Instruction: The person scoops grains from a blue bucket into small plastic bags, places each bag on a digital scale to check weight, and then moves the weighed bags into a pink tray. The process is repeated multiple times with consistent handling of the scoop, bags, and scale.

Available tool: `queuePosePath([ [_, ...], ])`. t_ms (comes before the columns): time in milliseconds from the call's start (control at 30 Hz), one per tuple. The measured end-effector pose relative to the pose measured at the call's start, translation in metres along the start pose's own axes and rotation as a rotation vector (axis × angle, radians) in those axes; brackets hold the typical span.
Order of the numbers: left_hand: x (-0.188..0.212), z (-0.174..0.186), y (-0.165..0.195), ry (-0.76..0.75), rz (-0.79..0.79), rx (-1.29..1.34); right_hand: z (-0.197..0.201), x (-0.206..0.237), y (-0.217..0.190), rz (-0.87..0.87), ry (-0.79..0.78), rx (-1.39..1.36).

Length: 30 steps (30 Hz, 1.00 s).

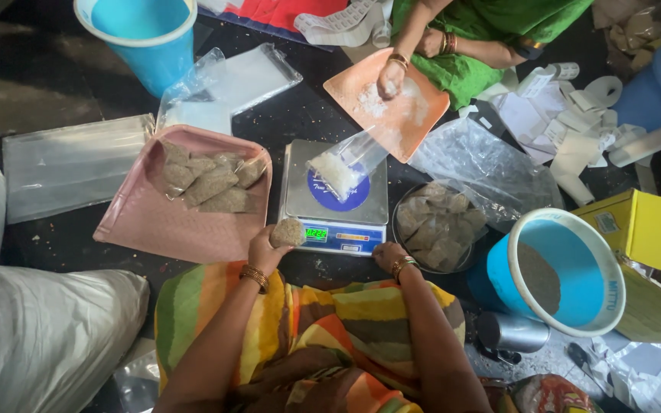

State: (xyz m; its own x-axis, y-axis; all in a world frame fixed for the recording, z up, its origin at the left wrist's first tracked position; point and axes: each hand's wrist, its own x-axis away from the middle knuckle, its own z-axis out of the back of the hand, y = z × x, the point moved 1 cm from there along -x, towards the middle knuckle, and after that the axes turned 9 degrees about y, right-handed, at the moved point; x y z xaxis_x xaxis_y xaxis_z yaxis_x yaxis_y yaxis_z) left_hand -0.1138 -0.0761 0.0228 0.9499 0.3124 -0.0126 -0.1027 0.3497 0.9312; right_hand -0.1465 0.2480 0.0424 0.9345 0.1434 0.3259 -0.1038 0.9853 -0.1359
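While work is carried on over a dark floor, a pink square plastic tray is kept at the left, close beside the person's knee, so that the small filled packets of grey-brown powder heaped at its far side can be reached easily. Just right of the tray, a small clear packet of grey-brown powder is held in the left hand; the grip is clenched around it from below, with the packet lifted at the front left corner of the scale. A silver digital weighing scale stands in the middle, directly ahead, and a clear plastic bag with white grains lies on its pan, presumably for weighing. The right hand rests at the scale's front right corner; its fingers are curled downward, and whether anything is grasped cannot be told. Further right, a round dark bowl holds more packets, and a blue plastic bucket contains grey powder. Across the scale, another person's hand is pressed on an orange tray.
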Motion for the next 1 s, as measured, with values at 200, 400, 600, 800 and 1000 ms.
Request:
queuePosePath([
  [200, -0.0006, -0.0019, -0.0023, -0.001, -0.019, -0.018, -0.0019, -0.0001, 0.0016, -0.029, -0.009, -0.047],
  [400, -0.0012, -0.0013, -0.0023, -0.019, 0.006, -0.035, -0.0034, -0.0016, 0.0001, -0.073, -0.061, -0.025],
  [600, -0.0032, -0.0027, -0.0008, -0.031, 0.033, -0.085, -0.003, -0.0034, -0.0032, 0.088, -0.045, 0.094],
  [800, -0.0023, -0.0029, -0.0032, -0.024, 0.017, -0.062, -0.0045, -0.0037, -0.0022, 0.108, -0.078, 0.163],
  [1000, -0.0023, -0.0026, -0.0041, -0.032, -0.013, -0.049, -0.005, -0.0051, -0.003, 0.142, -0.072, 0.19],
])
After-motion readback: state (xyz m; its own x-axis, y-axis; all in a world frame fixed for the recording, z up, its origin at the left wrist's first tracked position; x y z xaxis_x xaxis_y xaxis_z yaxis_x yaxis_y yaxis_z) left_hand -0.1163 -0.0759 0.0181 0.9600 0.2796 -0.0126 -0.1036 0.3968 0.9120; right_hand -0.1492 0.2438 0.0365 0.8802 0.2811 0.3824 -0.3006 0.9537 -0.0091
